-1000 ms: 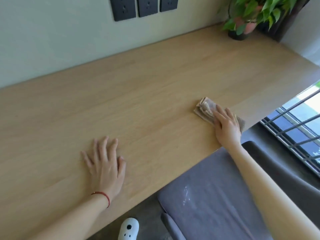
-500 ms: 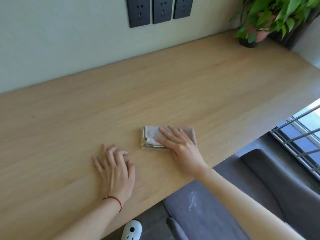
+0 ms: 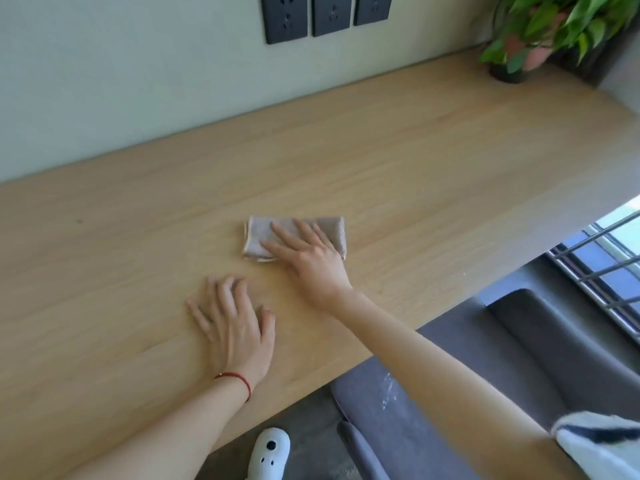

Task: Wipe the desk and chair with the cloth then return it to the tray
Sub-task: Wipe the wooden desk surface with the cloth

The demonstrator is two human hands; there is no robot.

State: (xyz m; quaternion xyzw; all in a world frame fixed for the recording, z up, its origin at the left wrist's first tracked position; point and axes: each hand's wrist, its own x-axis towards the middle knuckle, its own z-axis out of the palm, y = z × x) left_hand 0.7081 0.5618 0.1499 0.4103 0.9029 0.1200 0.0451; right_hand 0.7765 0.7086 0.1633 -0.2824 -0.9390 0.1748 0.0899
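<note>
Our right hand (image 3: 313,263) lies flat with fingers spread on the folded cloth (image 3: 266,237), pressing it against the desk (image 3: 433,174) rather than gripping it; our left hand (image 3: 235,329) rests open and empty on the wood just nearer us. Pressed only from above, the cloth could bunch or slip out if we push fast. Beyond the fingertips the surface runs bare to the wall; a plant (image 3: 540,32) stands far off to the right. The near edge sits just behind our wrists, with the chair (image 3: 467,368) below, its seat apparently marked white. No tray is visible.
</note>
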